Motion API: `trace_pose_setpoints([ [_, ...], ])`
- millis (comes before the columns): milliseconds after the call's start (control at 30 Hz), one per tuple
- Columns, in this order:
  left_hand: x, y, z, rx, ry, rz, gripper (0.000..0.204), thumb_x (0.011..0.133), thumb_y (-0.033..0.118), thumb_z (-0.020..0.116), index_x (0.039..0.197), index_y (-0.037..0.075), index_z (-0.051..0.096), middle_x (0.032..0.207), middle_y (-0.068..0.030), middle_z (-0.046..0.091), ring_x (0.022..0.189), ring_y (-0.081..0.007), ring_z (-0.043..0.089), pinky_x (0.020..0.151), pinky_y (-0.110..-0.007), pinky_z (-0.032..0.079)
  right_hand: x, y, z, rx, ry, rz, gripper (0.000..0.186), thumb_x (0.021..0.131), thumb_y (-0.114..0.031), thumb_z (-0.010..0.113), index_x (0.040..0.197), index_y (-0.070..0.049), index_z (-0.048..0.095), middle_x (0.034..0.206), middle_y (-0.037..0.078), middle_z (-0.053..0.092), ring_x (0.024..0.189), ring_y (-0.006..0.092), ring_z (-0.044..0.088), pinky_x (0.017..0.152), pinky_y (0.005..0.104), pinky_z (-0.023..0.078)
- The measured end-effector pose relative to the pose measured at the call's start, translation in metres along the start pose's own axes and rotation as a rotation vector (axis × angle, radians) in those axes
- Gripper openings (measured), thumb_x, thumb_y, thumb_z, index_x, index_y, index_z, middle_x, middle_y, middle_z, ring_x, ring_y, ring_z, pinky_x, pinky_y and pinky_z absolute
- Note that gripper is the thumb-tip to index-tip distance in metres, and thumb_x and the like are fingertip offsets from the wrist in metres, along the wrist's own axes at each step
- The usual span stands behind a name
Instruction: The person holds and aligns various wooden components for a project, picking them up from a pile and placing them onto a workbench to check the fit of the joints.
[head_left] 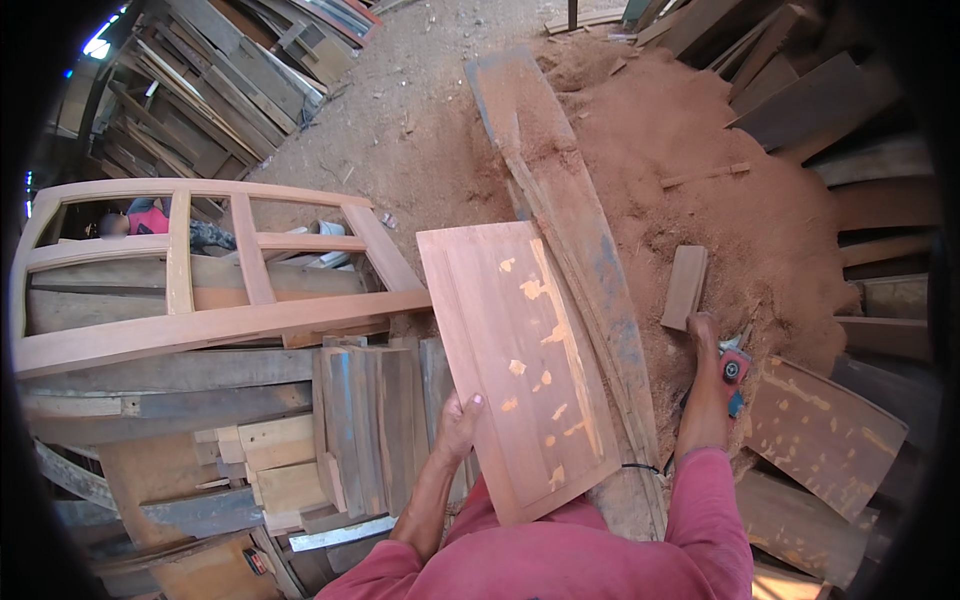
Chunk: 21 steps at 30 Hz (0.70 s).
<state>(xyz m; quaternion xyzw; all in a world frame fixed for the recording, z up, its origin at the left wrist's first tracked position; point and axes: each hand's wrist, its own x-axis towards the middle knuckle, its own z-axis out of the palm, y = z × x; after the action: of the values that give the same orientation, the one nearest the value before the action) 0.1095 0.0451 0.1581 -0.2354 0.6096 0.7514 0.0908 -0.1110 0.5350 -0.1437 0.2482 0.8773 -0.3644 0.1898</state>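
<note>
My left hand (458, 425) grips the near left edge of a reddish-brown wooden panel (510, 350) and holds it tilted up in front of me; the panel carries several pale filler patches. My right hand (704, 335) reaches down to the right, past the panel and a long dusty plank (560, 200), onto the sawdust beside a small red and blue tool (735, 368). Whether its fingers hold anything is hidden. Both arms wear pink-red sleeves.
A wooden door frame with open panes (190, 290) lies on stacked planks (375, 420) at left. A sawdust heap (700, 150) with a short wood block (685, 285) is at right. Boards pile up at top left and along the right side. Another filler-patched panel (820, 430) lies lower right.
</note>
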Motion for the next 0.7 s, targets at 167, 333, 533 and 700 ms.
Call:
trace_pose_setpoints([
  [167, -0.001, 0.012, 0.013, 0.172, -0.063, 0.06, 0.054, 0.1, 0.014, 0.057, 0.147, -0.005, 0.041, 0.138, -0.0148, 0.058, 0.127, -0.0216, 0.057, 0.11, -0.038, 0.044, -0.002, 0.009, 0.026, 0.071, 0.253, -0.078, 0.033, 0.081, -0.026, 0.07, 0.086, 0.006, 0.074, 0.077, 0.022, 0.072, 0.084, 0.0418, 0.072, 0.079, 0.0454, 0.056],
  [333, -0.004, 0.033, 0.033, 0.308, -0.179, 0.132, 0.063, 0.094, 0.007, 0.054, 0.152, -0.006, 0.034, 0.141, -0.0171, 0.055, 0.13, -0.0232, 0.053, 0.111, -0.038, 0.041, -0.015, -0.024, 0.029, -0.084, 0.432, -0.032, 0.038, 0.088, -0.033, 0.069, 0.099, 0.003, 0.07, 0.084, 0.013, 0.069, 0.069, 0.0209, 0.067, 0.06, 0.0357, 0.053],
  [533, -0.007, 0.05, 0.07, 0.433, -0.229, 0.247, 0.07, 0.09, 0.009, 0.055, 0.154, -0.006, 0.029, 0.14, -0.0223, 0.056, 0.131, -0.0278, 0.054, 0.11, -0.038, 0.042, -0.124, -0.063, -0.066, 0.914, 0.002, -0.085, 0.027, 0.093, -0.028, 0.064, 0.101, -0.003, 0.066, 0.081, 0.005, 0.062, 0.076, 0.0158, 0.064, 0.064, 0.0312, 0.051],
  [700, 0.014, 0.044, 0.098, 0.627, -0.235, 0.311, 0.073, 0.089, 0.012, 0.056, 0.153, -0.007, 0.025, 0.134, -0.0293, 0.058, 0.129, -0.0368, 0.058, 0.108, -0.041, 0.046, -0.34, -0.123, -0.133, 1.495, -0.199, -0.392, 0.054, 0.09, -0.015, 0.067, 0.139, 0.003, 0.054, 0.125, 0.008, 0.067, 0.119, 0.0215, 0.063, 0.108, 0.0389, 0.047],
])
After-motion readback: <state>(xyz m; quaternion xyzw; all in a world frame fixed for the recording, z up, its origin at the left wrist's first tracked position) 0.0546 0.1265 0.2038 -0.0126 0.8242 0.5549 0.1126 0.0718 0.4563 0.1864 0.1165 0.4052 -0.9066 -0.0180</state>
